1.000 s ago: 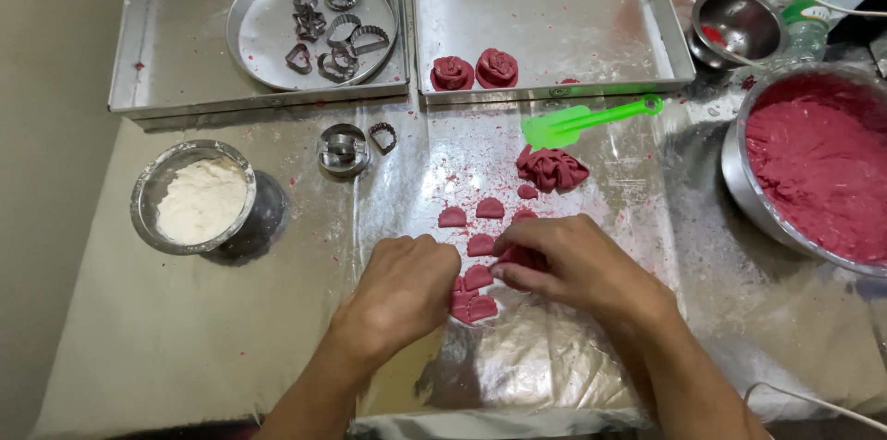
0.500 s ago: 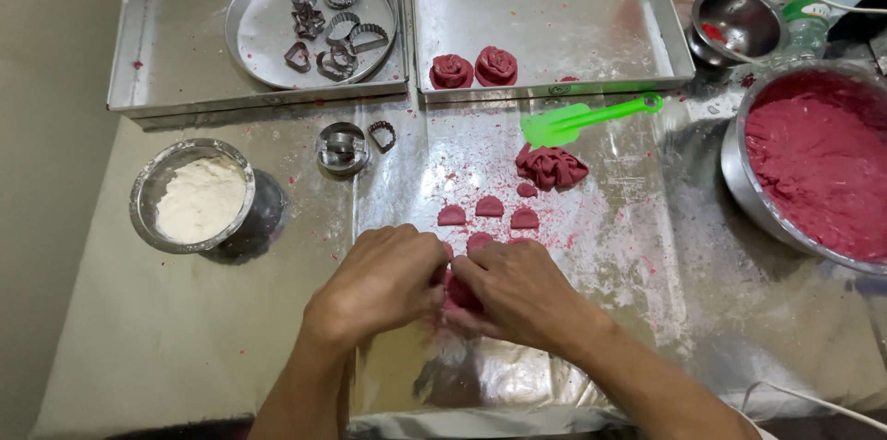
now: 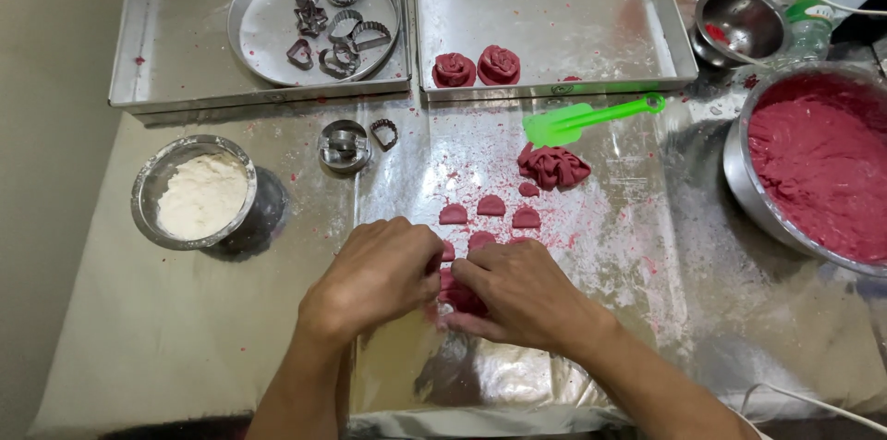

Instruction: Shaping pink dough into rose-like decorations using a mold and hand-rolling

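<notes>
My left hand and my right hand meet over the foil-covered work surface, fingers curled together around small red dough pieces that are mostly hidden between them. Just beyond my fingers lie several flat half-round red dough petals. A crumpled lump of red dough sits further back, beside a green spatula. Two finished red dough roses stand at the front edge of the right metal tray.
A large bowl of red dough stands at the right. A small bowl of white flour is at the left. The left tray holds a round pan of metal cutters; two more cutters lie on the foil. A small steel bowl is at the back right.
Both hands have drawn together from the row of petals, gathering dough pieces between the fingers; the near petals that lay on the foil are now under or in my hands.
</notes>
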